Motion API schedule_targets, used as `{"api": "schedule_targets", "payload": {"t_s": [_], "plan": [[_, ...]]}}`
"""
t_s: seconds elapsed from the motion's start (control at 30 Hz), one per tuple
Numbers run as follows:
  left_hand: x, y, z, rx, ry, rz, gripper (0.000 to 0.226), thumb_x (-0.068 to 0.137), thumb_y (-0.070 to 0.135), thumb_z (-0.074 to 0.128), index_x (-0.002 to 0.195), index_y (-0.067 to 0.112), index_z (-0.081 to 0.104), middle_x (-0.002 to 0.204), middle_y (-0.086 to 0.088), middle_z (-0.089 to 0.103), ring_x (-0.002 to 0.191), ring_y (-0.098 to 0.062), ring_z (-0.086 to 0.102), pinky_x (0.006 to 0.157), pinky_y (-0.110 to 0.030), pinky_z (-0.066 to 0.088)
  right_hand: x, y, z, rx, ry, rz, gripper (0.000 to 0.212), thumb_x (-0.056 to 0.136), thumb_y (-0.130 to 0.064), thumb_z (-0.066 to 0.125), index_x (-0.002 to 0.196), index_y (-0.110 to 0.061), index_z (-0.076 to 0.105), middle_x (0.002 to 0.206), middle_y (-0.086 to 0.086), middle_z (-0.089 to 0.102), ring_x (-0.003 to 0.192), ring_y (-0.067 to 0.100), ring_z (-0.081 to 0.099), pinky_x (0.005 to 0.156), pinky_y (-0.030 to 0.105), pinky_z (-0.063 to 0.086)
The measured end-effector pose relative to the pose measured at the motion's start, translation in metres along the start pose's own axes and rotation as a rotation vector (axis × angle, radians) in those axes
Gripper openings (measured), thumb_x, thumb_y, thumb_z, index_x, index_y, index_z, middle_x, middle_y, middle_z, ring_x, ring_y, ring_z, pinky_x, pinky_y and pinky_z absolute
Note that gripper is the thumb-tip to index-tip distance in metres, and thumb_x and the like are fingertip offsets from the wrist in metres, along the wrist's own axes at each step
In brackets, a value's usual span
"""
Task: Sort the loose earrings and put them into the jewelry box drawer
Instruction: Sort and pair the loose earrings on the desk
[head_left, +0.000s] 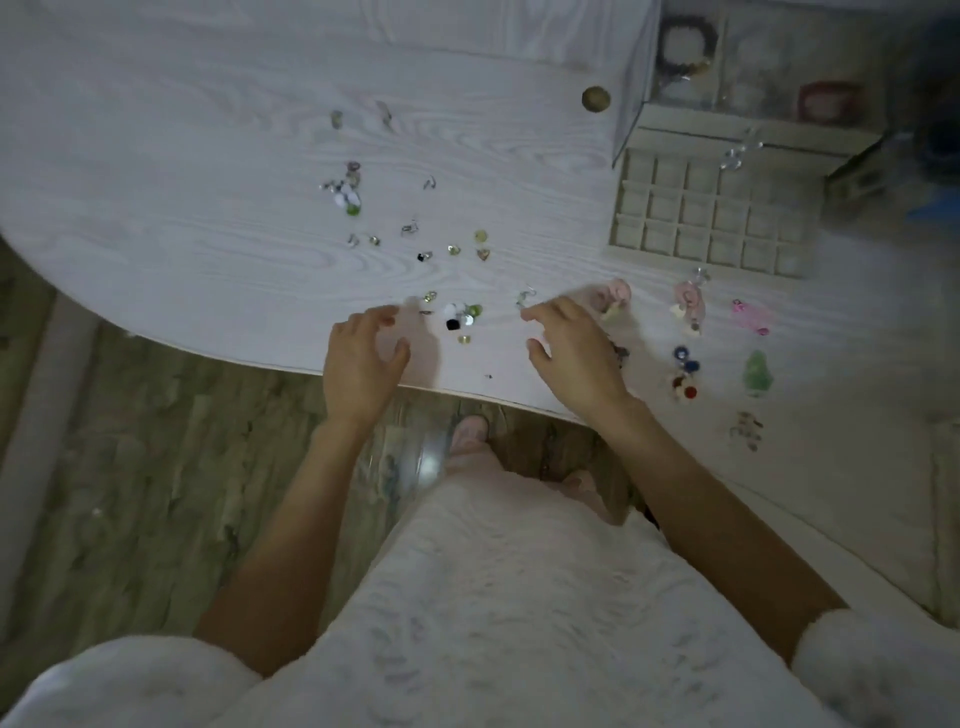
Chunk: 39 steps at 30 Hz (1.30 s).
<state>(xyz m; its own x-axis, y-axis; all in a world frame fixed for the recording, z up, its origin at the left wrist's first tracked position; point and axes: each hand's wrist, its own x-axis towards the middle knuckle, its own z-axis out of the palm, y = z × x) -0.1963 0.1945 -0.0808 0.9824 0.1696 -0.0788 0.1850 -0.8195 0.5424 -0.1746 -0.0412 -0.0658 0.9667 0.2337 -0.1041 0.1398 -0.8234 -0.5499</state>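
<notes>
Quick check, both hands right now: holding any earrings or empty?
Left hand: open, fingers loosely spread over the table, holding nothing.
Right hand: open, fingers relaxed, nothing visibly held.

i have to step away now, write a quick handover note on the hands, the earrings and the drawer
Left hand and right hand: both open, hovering over the near table edge, holding nothing.
Small loose earrings lie scattered on the white wood-grain table; larger pink, green and blue ones sit near the right hand.
The cream gridded jewelry box drawer is pulled out; its compartments look empty.
Done: apparently nothing stored.
Left: sort the earrings and put them all into the drawer.
</notes>
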Motion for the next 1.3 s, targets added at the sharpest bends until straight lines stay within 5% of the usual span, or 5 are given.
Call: {"api": "schedule_targets", "payload": {"t_s": [0.2, 0.43, 0.73, 0.97, 1.3], "plan": [[0.042, -0.021, 0.006, -0.055, -0.096, 0.041, 0.037, 0.08, 0.015, 0.065, 0.117, 0.013, 0.058, 0.114, -0.011, 0.058, 0.101, -0.028, 0.051, 0.081, -0.03, 0.039, 0.041, -0.009, 0.038, 0.012, 0.072, 0.194, 0.033, 0.085, 0.0, 0.053, 0.117, -0.005, 0.055, 0.12, 0.016, 0.046, 0.103, 0.029, 0.05, 0.083, 0.036, 0.048], [0.101, -0.034, -0.013, -0.162, -0.056, 0.092, 0.03, 0.085, 0.019, 0.061, 0.115, 0.015, 0.059, 0.115, -0.005, 0.058, 0.098, -0.019, 0.053, 0.081, -0.027, 0.042, 0.074, -0.027, 0.048, 0.018, 0.078, 0.147, 0.013, 0.083, 0.003, 0.053, 0.09, -0.001, 0.063, 0.098, 0.014, 0.057, 0.086, 0.026, 0.054, 0.072, 0.028, 0.039], [0.198, -0.013, -0.028, -0.364, 0.009, 0.015, 0.021, 0.087, 0.016, 0.058, 0.106, 0.01, 0.063, 0.103, -0.003, 0.065, 0.084, -0.01, 0.059, 0.079, -0.027, 0.05, 0.094, -0.031, 0.054, 0.022, 0.115, 0.184, 0.01, 0.084, 0.001, 0.057, 0.091, -0.001, 0.064, 0.093, 0.015, 0.058, 0.083, 0.028, 0.055, 0.072, 0.03, 0.041], [0.288, 0.006, -0.008, -0.018, -0.169, 0.034, 0.051, 0.088, 0.025, 0.057, 0.134, 0.007, 0.042, 0.127, -0.019, 0.051, 0.111, -0.031, 0.053, 0.091, -0.037, 0.043, 0.12, -0.031, 0.051, 0.081, 0.164, 0.232, 0.009, 0.085, -0.002, 0.057, 0.091, -0.002, 0.063, 0.093, 0.013, 0.057, 0.079, 0.023, 0.055, 0.071, 0.032, 0.045], [0.276, 0.005, 0.004, 0.039, -0.186, 0.296, 0.017, 0.089, 0.008, 0.051, 0.102, 0.006, 0.061, 0.097, -0.019, 0.059, 0.089, -0.032, 0.057, 0.073, -0.029, 0.035, 0.097, -0.024, 0.039, 0.101, 0.191, 0.321, 0.009, 0.082, 0.0, 0.058, 0.089, -0.004, 0.062, 0.084, 0.012, 0.06, 0.075, 0.023, 0.054, 0.068, 0.027, 0.039]]}}
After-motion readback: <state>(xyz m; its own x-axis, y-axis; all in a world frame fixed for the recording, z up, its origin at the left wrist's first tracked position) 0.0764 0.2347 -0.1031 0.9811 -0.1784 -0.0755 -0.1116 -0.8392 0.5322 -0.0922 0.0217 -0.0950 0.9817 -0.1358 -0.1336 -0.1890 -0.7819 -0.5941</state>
